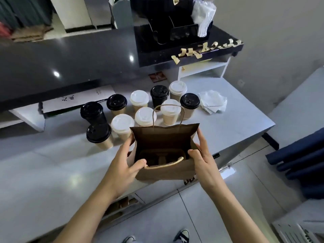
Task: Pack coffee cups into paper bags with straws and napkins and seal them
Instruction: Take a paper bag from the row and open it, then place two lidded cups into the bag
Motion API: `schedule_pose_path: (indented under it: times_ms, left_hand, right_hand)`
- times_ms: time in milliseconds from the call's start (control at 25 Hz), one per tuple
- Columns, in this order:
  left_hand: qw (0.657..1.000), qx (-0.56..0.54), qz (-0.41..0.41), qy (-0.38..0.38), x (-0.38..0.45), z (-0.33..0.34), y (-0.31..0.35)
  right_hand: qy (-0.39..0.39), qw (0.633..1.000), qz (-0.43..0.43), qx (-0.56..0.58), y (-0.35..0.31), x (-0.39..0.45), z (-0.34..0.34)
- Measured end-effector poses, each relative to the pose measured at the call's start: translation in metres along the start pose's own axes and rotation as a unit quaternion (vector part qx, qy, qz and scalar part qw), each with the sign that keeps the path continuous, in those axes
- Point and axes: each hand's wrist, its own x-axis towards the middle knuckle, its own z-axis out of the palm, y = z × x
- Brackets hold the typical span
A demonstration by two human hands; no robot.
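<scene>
A brown paper bag [166, 137] with twisted handles stands open at the front edge of the white counter [228, 123]. A cardboard cup carrier [163, 157] lies at its bottom. My left hand [126, 163] grips the bag's left side, thumb on the near rim. My right hand [201, 155] grips the right side, thumb at the near corner. Behind the bag stand several lidded paper coffee cups, some with white lids [145, 116], some with black lids [189, 101]. A pile of white napkins [213, 101] lies to the right of the cups.
A black raised shelf [192, 50] at the back holds a black organizer and a clear plastic packet [204, 16]. Gold tape strips [198, 53] hang along its edge. A dark glossy ledge [61, 67] runs at the left. Dark blue fabric [301, 160] sits at the right.
</scene>
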Motion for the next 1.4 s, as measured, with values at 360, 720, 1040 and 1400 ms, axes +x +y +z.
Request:
schedule_pose_path:
  times_ms: [360,720,1040,1400]
  left_hand:
    - [0.990,0.019,-0.086,0.109,0.014,0.017,0.011]
    - [0.952,0.212,0.004,0.219,0.025,0.000,0.018]
    - [0.947,0.284,0.055,0.141,0.040,-0.004,0.034]
    - [0.956,0.261,-0.014,0.133,0.038,0.005,0.033]
  right_hand:
    - [-0.129,0.991,-0.036,-0.010,-0.007,0.068,-0.026]
    - [-0.143,0.987,-0.052,-0.043,-0.020,0.099,-0.015]
    - [-0.113,0.989,-0.074,-0.063,-0.031,0.120,-0.022]
    - [-0.192,0.973,-0.071,-0.105,-0.037,0.150,-0.038]
